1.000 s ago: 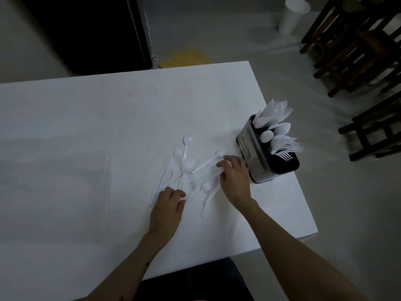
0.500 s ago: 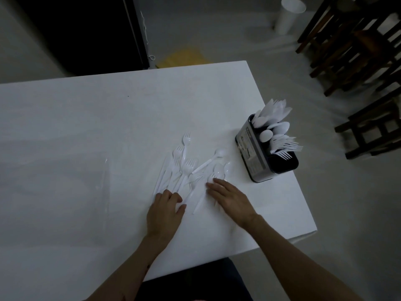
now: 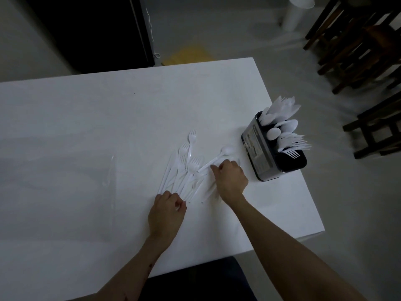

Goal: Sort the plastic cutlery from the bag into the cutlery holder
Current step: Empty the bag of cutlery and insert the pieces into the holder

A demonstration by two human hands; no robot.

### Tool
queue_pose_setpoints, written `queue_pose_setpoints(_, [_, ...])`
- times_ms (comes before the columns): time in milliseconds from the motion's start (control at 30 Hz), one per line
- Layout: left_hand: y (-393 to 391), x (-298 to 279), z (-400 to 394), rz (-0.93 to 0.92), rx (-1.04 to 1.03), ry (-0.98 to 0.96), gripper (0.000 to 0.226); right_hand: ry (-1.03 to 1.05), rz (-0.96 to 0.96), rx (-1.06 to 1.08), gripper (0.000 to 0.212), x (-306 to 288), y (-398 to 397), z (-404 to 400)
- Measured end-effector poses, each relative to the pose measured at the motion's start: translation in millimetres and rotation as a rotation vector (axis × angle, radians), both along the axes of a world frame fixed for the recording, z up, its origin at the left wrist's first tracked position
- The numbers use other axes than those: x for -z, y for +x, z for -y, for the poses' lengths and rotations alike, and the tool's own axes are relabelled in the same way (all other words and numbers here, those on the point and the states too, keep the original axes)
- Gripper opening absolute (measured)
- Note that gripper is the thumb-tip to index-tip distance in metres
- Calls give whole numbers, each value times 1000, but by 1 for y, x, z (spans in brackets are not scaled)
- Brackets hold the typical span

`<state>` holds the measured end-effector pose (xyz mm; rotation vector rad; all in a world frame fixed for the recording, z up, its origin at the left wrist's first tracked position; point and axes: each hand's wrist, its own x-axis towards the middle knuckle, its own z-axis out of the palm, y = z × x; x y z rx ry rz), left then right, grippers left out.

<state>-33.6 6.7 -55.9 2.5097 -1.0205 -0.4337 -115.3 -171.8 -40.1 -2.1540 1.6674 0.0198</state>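
A loose pile of white plastic cutlery (image 3: 184, 170), mostly forks and knives, lies on the white table (image 3: 108, 118). One spoon (image 3: 226, 150) lies at the pile's right edge. My left hand (image 3: 167, 213) is at the near ends of the handles, its fingers curled and pinching a white handle tip. My right hand (image 3: 230, 179) is on the pile's right side, its fingers curled over a few spoons whose handles stick out beneath it. The black and silver cutlery holder (image 3: 260, 157) stands to the right, holding several knives, spoons and forks in separate groups.
A clear plastic bag (image 3: 65, 181) lies flat on the table to the left of the pile. The holder is close to the table's right edge. Dark wooden chairs (image 3: 358, 51) and a white bin (image 3: 295, 14) stand on the floor beyond.
My right hand went from the holder down onto the spoons, lay flat there, and now curls around them. My left hand stayed at the handle ends and curled tighter.
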Motion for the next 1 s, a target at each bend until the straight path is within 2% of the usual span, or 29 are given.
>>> queue_pose_setpoints(133, [1,1,-2,13,15,14,21,80,-42,105,50,-8,13,13])
queue_pose_setpoints(300, [2,2,-4,12,12,18,19,262,65,327,51,-1,18,25])
queue_pose_setpoints(367, [2,1,-5,14,8,18,19,273,81,373,48,1,17,27])
queue_pose_setpoints(500, [3,0,-7,27,-7,-2,21,186,73,331,37,-1,13,20])
queue_pose_setpoints(633, [3,3,-10,33,5,-14,22,131,22,235,49,1,12,16])
queue_pose_setpoints(700, [3,3,-10,32,10,-6,22,142,-2,217,49,1,15,17])
queue_pose_setpoints(800, [4,4,-7,12,20,16,21,240,36,264,41,-2,19,23])
queue_pose_setpoints(900, [3,3,-7,-11,17,2,19,393,98,349,43,0,15,30])
queue_pose_setpoints(1000, [0,-1,-3,-52,10,-67,14,485,229,376,33,3,7,35])
